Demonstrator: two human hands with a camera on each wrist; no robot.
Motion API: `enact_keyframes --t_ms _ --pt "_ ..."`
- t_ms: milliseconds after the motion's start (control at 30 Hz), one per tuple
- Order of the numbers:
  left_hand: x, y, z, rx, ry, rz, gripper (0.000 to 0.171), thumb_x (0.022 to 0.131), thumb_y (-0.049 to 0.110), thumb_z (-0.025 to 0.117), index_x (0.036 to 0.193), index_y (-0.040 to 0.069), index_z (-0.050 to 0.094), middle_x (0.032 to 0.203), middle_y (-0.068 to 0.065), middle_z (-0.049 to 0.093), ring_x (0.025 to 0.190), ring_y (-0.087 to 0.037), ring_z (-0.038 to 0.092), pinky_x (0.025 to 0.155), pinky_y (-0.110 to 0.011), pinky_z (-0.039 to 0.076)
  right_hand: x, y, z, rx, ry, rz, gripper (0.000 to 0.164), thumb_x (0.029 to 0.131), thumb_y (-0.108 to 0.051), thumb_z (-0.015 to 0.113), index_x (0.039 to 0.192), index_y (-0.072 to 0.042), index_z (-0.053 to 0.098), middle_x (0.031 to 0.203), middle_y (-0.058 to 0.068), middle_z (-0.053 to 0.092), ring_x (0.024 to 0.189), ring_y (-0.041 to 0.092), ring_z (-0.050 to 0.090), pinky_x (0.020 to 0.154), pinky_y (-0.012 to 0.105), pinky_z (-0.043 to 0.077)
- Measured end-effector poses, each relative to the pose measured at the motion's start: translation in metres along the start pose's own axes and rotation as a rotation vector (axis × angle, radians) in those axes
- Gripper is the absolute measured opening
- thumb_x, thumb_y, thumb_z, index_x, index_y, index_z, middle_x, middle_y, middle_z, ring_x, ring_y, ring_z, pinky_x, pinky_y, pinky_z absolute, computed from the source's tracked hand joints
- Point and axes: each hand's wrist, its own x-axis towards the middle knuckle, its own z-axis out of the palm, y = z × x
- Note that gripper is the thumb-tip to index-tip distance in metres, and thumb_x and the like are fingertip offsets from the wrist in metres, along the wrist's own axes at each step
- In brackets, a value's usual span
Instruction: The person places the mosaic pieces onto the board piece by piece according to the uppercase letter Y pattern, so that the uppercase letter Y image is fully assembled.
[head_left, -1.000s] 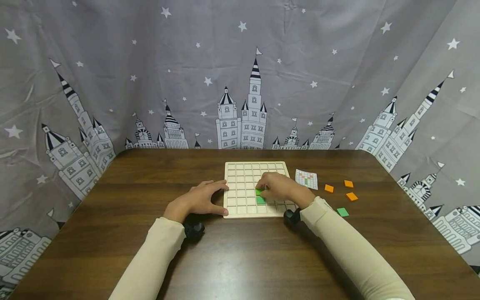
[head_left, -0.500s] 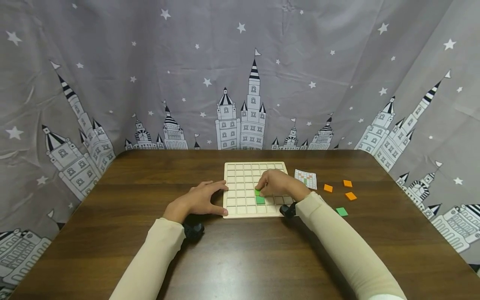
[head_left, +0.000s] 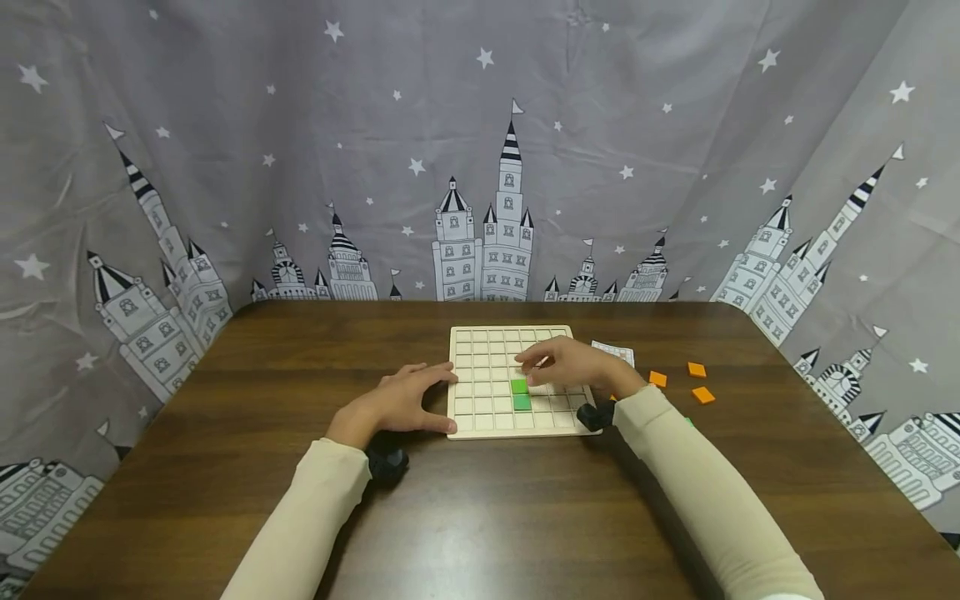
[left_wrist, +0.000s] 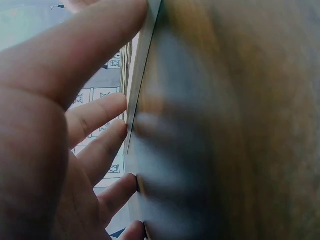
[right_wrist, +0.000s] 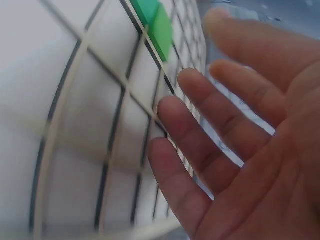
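Note:
A pale wooden board [head_left: 472, 423] divided into square cells lies on the table. Two green square tiles, a lighter one [head_left: 520, 387] and a darker one [head_left: 522, 402], sit in neighbouring cells, one behind the other. My right hand [head_left: 573, 367] hovers over the board just right of these tiles, fingers loosely extended and holding nothing. In the right wrist view, the lighter green tile [right_wrist: 161, 32] shows beyond my fingertips. My left hand [head_left: 400, 400] rests at the board's left edge, thumb by the near corner and fingertips farther back along the rim.
Right of the board, several orange tiles, one of them here [head_left: 697, 369], lie on the brown table [head_left: 480, 517]. A printed grid card [head_left: 617, 351] is partly hidden behind my right hand. A grey curtain [head_left: 300, 125] with castles hangs behind the table.
My right fingers have let go of the lighter green tile and spread, and the hand has shifted slightly right, covering part of the card. The left hand has stayed in place.

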Motion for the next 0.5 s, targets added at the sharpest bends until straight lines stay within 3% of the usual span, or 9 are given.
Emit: enact_keyframes --t_ms 100,267,333,500 --pt "0.001 0.001 0.001 -0.001 0.001 -0.003 0.081 0.080 0.052 0.082 0.145 0.015 0.053 0.161 -0.006 0.036 0.145 -0.041 0.028 0.105 -0.073 0.022 -0.020 0.008 -0.007 0.019 0.092 -0.017 0.048 0.099 -0.013 0.068 0.143 0.001 0.055 0.124 0.015 0.067 0.113 0.027 0.062 0.097 0.044 0.049" --pt "0.004 0.002 0.000 -0.003 0.010 0.002 0.079 0.080 0.051 0.082 0.144 0.014 0.054 0.160 -0.007 0.037 0.144 -0.041 0.028 0.104 -0.073 0.023 -0.066 0.023 -0.018 -0.195 0.251 -0.036 0.049 0.097 -0.012 0.069 0.141 0.003 0.055 0.123 0.019 0.066 0.108 0.034 0.063 0.093 0.052 0.050" --pt "0.004 0.002 0.000 -0.003 0.012 0.008 0.079 0.080 0.051 0.082 0.144 0.014 0.054 0.160 -0.007 0.037 0.144 -0.042 0.028 0.103 -0.074 0.024 -0.088 0.030 -0.021 -0.288 0.278 -0.024 0.051 0.096 -0.014 0.071 0.141 0.003 0.054 0.122 0.021 0.065 0.107 0.035 0.063 0.092 0.054 0.050" --pt "0.002 0.001 0.001 -0.001 0.007 0.002 0.080 0.080 0.052 0.082 0.145 0.014 0.053 0.160 -0.008 0.036 0.145 -0.042 0.027 0.103 -0.075 0.023 -0.143 0.049 -0.023 -0.395 0.289 0.031 0.054 0.091 -0.020 0.077 0.134 0.005 0.056 0.120 0.020 0.063 0.108 0.037 0.062 0.090 0.055 0.050"
